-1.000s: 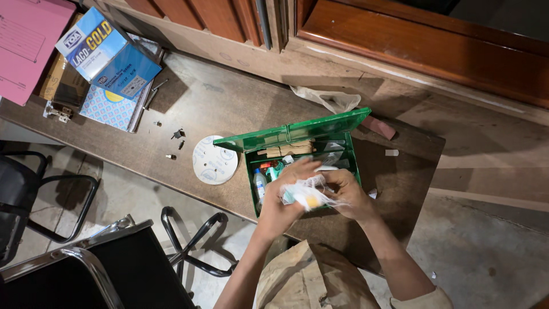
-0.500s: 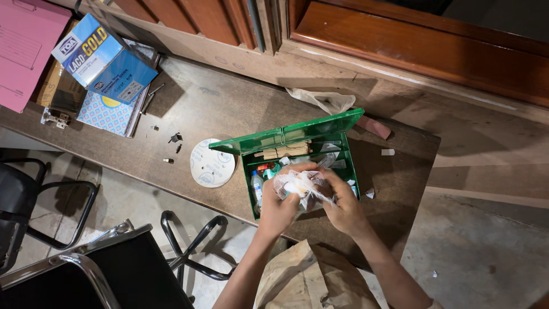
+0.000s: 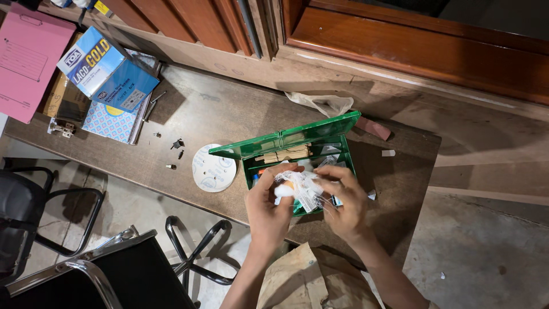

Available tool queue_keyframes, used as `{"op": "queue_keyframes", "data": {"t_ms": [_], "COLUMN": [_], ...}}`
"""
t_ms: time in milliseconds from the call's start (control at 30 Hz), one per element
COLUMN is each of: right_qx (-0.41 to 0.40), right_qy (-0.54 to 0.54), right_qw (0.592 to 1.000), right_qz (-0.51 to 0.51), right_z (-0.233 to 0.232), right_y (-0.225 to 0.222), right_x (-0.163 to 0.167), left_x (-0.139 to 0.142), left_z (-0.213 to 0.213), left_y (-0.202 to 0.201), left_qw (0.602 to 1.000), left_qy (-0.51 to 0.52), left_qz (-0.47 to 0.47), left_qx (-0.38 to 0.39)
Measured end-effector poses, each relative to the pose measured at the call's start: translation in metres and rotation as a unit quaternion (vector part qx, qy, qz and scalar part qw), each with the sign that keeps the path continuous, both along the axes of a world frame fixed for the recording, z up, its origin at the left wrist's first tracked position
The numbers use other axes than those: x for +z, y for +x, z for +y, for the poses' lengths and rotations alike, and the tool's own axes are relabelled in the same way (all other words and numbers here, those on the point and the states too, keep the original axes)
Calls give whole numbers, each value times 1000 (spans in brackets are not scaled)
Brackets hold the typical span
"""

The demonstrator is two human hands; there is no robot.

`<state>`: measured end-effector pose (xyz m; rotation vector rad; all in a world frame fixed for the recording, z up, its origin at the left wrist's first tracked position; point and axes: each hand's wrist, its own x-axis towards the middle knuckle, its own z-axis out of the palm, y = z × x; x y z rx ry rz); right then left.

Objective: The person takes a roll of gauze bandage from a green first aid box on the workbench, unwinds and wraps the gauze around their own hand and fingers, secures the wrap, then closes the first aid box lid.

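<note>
Both my hands are on a crinkly clear plastic packet with white stuff inside (image 3: 298,189), held just over the open green plastic box (image 3: 297,154) at mid-frame. My left hand (image 3: 267,212) pinches one end and my right hand (image 3: 343,200) the other. If I tug too hard the packet could tear and spill into the box, which already holds small wooden sticks and packets. The dark counter (image 3: 229,109) carries the box.

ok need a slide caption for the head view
Both hands, left hand and right hand, hold a crinkled clear plastic packet over an open green box on a wooden table.
</note>
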<state>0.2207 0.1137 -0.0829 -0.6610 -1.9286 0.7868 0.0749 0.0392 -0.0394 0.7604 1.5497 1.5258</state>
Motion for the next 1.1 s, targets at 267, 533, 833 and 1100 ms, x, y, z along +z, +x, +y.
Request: {"op": "queue_keyframes", "data": {"t_ms": [267, 533, 833, 1100], "right_qx": [-45, -10, -42, 126], "right_qy": [76, 166, -135, -196], "right_qw": [992, 984, 974, 962], "right_qz": [-86, -64, -179, -144], "right_z": [-6, -6, 39, 16], "right_y": [-7, -16, 14, -42], "right_x": [0, 22, 4, 12], "left_x": [20, 1, -5, -1], "left_z": [-11, -12, -45, -43], "left_y": [4, 7, -40, -37], "left_qw": [994, 992, 931, 904], "left_qy": [50, 107, 190, 103], "left_qz": [-89, -67, -246, -338], "left_qx": [-30, 25, 193, 239]}}
